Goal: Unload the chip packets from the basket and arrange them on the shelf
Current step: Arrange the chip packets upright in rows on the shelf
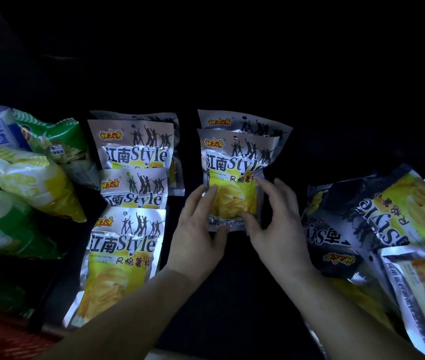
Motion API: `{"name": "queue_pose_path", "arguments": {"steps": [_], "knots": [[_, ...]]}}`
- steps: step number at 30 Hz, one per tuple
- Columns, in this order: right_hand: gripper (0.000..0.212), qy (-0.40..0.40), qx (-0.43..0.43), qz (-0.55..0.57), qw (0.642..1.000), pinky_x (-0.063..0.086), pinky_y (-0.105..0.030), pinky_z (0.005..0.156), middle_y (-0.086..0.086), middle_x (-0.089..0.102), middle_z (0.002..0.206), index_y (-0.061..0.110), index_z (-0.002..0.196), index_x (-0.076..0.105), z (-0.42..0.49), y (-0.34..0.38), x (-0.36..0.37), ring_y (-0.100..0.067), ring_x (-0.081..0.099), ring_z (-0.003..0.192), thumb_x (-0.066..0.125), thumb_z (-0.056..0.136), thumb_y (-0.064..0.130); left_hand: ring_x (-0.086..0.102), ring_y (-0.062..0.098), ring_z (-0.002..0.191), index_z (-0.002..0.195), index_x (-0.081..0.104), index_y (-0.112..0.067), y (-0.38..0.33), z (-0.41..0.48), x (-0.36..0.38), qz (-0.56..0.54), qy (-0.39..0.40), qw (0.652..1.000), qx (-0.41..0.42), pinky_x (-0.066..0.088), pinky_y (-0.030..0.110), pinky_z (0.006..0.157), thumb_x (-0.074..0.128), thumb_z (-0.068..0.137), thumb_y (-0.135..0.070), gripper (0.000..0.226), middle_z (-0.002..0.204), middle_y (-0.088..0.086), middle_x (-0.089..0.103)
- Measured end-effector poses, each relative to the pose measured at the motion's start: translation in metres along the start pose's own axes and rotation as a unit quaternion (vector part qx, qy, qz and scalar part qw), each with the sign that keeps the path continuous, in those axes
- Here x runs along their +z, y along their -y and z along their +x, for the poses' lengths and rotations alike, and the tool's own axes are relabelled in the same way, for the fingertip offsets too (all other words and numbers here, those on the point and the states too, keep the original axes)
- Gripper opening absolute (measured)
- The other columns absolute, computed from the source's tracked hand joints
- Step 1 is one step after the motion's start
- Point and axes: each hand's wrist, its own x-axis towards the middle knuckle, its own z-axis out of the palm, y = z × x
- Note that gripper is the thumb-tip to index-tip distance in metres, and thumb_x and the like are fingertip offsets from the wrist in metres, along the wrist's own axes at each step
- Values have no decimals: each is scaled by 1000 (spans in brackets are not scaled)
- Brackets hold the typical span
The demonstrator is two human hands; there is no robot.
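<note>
A silver and yellow chip packet [234,178] stands near the middle of the dark shelf [232,294], leaning on another like it [242,120] behind. My left hand [201,229] grips its lower left corner. My right hand [279,224] pinches its lower right corner. To the left, a column of several same-brand packets [128,229] lies overlapping, front to back. The basket is only a red edge [1,336] at the bottom left.
Green, yellow and white snack bags [24,183] are piled at the far left. A loose heap of silver and yellow packets [388,224] lies at the right, some upside down. The back of the shelf is dark.
</note>
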Motion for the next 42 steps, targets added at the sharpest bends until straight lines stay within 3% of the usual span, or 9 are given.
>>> {"name": "queue_pose_path", "arguments": {"steps": [4, 8, 13, 18, 21, 26, 29, 33, 42], "knots": [[44, 5, -30, -7, 1000, 33, 4, 90, 16, 43, 146, 28, 132, 62, -16, 14, -15, 17, 41, 125, 75, 90, 24, 55, 5, 127, 149, 47, -26, -12, -12, -6, -28, -15, 999, 9, 52, 22, 99, 78, 84, -15, 73, 141, -13, 49], [12, 92, 5, 6, 996, 59, -34, 79, 20, 67, 98, 36, 102, 69, -24, 38, -48, 2, 66, 92, 70, 90, 34, 68, 6, 98, 145, 50, -33, -35, -17, -13, -76, 49, 996, -25, 60, 34, 80, 73, 88, -14, 65, 119, -19, 60], [6, 156, 109, 11, 982, 58, -36, 78, 9, 72, 83, 30, 95, 70, -38, 71, -122, -8, 69, 79, 72, 91, 33, 71, 8, 83, 140, 55, -29, -88, -15, -27, -126, 182, 970, -101, 60, 34, 74, 71, 91, -11, 54, 108, -13, 69], [7, 188, 180, -55, 964, 51, -23, 68, 7, 71, 86, 26, 89, 69, -67, 74, -189, -10, 67, 79, 72, 92, 33, 63, 7, 92, 139, 55, -26, -154, -9, -47, -71, 284, 951, -100, 46, 10, 65, 74, 92, -24, 51, 114, -5, 64], [11, 202, 219, -58, 953, 45, -22, 60, 6, 67, 97, 28, 98, 71, -86, 77, -225, -11, 64, 81, 71, 93, 37, 62, 9, 97, 131, 58, -25, -192, -10, -52, -41, 350, 928, -119, 47, 13, 68, 74, 92, -31, 43, 118, -4, 64], [16, 121, 281, -15, 952, 58, -42, 80, 3, 68, 105, 26, 107, 67, -123, 56, -262, -26, 70, 95, 68, 95, 38, 60, 15, 76, 110, 65, -22, -228, -36, -19, -51, 414, 892, -174, 49, 22, 60, 75, 90, -31, 24, 110, 2, 68], [16, 18, 272, -2, 962, 55, -38, 68, 3, 68, 88, 31, 115, 62, -150, 32, -276, -30, 70, 80, 62, 99, 31, 63, 13, 80, 117, 67, -22, -241, -64, 8, -95, 393, 889, -213, 51, 19, 60, 74, 91, -25, 27, 110, 1, 68], [27, 39, 245, -130, 960, 55, -35, 64, 9, 67, 87, 40, 123, 59, -169, 1, -299, -11, 64, 69, 58, 97, 47, 63, 13, 77, 112, 71, -22, -257, -76, 42, -149, 317, 904, -245, 52, 23, 66, 70, 92, -18, 20, 108, 2, 72], [52, 181, 333, -207, 902, 46, -37, 101, 9, 29, 150, 39, 149, 42, -204, -27, -305, -26, 50, 131, 49, 99, 50, 63, 17, 86, 109, 67, -34, -269, -91, 93, -136, 317, 886, -308, 49, 26, 66, 81, 83, -31, 30, 111, -1, 65]]}}
